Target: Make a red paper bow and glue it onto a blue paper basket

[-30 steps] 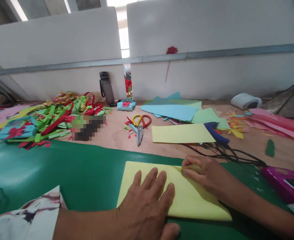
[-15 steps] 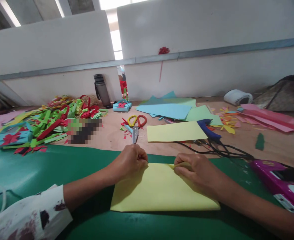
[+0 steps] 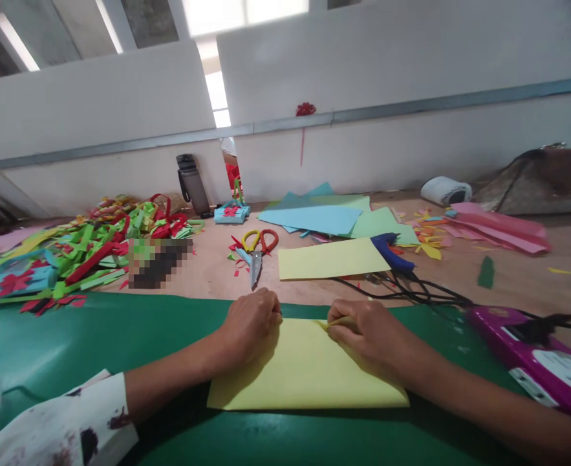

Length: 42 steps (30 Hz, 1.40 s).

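A folded yellow paper sheet (image 3: pixel 304 372) lies flat on the green mat (image 3: pixel 120 336) in front of me. My left hand (image 3: pixel 250 325) is curled and presses on the sheet's far left corner. At the middle of the far edge my right hand (image 3: pixel 370 334) pinches a raised fold of the same sheet between thumb and fingers. Both forearms lie over the mat.
Beyond the mat are scissors (image 3: pixel 256 251) with yellow and red handles, a second yellow sheet (image 3: pixel 331 259), blue and green sheets (image 3: pixel 324 217), a blue-handled tool with black cables (image 3: pixel 396 259), a pile of paper scraps (image 3: pixel 72 249), a bottle (image 3: pixel 191 184) and a pink device (image 3: pixel 532 362) at right.
My left hand went from lying flat on the sheet's near part to a curled fist at its far left corner. The right hand stays pinching the far edge. The view has shifted slightly.
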### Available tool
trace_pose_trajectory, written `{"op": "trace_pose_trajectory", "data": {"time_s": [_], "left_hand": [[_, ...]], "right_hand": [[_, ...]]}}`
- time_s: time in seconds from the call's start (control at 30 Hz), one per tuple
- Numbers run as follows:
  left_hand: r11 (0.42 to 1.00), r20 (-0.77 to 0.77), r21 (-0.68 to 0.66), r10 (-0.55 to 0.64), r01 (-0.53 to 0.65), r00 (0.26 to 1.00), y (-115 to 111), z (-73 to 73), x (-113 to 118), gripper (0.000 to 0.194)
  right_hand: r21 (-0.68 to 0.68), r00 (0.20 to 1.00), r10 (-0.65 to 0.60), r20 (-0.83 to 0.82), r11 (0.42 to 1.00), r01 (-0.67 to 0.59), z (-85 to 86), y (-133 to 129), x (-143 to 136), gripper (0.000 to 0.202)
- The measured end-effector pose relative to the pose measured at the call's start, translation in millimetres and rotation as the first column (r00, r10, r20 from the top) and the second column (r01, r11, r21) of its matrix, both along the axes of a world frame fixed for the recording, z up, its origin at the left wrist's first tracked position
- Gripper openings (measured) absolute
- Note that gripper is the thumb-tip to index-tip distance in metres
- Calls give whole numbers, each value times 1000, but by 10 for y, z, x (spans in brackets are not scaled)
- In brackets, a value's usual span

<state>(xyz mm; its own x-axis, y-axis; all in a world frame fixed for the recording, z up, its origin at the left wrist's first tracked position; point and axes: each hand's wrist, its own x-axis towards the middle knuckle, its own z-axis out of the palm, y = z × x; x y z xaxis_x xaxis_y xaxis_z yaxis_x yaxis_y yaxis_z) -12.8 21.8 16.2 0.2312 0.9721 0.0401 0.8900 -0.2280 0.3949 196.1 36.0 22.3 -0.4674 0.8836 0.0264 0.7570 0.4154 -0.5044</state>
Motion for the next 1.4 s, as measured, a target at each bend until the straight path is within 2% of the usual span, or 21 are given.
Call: {"op": "trace_pose_trajectory", "data": {"time_s": [0.4,0.57,0.73,0.8,0.87,0.93,1.0,1.07,1.17,1.27,1.4], "left_hand": [[999,-8,-32,0,0,1000,32,38,-14,10],[998,38,-19,-67,67,997,70,42,-71,16],[995,71,6,-103,102,992,-69,105,-139,16],[991,35,19,-135,134,990,-198,104,-125,17],[984,-96,30,-174,178,980,-328,68,-95,20],[969,-235,60,-219,239,947,-425,8,-69,20],[950,-311,99,-253,296,916,-476,-51,-56,18],[938,-334,123,-268,324,904,-491,-83,-54,18],[939,-342,118,-267,323,901,-495,-66,-51,20],[946,-339,85,-269,314,902,-514,-7,-47,23],[948,-297,70,-278,311,914,-555,45,-60,27]], "right_hand": [[9,1000,-3,0,1000,3,10,-24,0,14],[5,1000,-8,18,1000,8,26,-34,-11,14],[10,998,-17,53,1000,17,47,-23,-10,12],[9,997,-11,76,1000,10,54,1,6,10],[37,992,-16,127,999,11,83,26,24,11],[133,982,-52,183,991,28,150,41,19,16],[237,979,-69,190,971,23,251,41,-34,16],[241,989,-11,149,970,-26,348,36,-150,11],[86,983,144,111,984,-154,391,53,-393,18],[51,971,199,131,977,-207,306,114,-603,19],[45,960,226,162,971,-236,208,192,-724,19]]}}
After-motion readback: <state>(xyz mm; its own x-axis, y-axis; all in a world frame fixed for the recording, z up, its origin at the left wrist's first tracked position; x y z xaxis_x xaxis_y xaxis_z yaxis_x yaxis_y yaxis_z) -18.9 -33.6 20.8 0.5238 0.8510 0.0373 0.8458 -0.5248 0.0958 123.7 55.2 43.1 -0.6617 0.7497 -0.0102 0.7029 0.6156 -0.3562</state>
